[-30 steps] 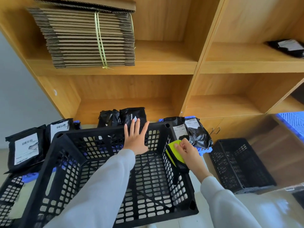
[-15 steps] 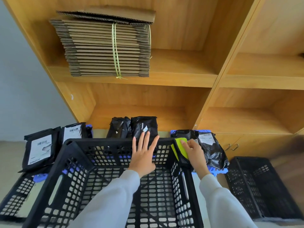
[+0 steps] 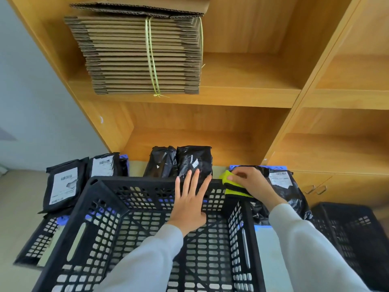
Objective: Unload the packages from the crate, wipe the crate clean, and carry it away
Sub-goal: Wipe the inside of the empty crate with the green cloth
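Already the unloading looks finished: on the far left, flat black plastic mailer packages with white labels (image 3: 63,187) lie outside, on a second black perforated crate (image 3: 40,239), and the big black plastic lattice crate (image 3: 105,218) in the middle shows only its bare grid floor. Behind its far rim, two upright black bagged packages (image 3: 181,162) stand at the foot of the wooden shelf unit (image 3: 210,131). The left hand (image 3: 189,207) lies flat against the inside of the far wall, fingers (image 3: 196,180) straight and spread, steadying it. To the right, the right hand (image 3: 250,184) pinches a yellow-and-black cleaning cloth (image 3: 231,186) against the far right corner of the rim, so wiping is under way, I judge. Beyond it a crinkled black labelled package (image 3: 284,186) rests outside. Carrying the crate away remains.
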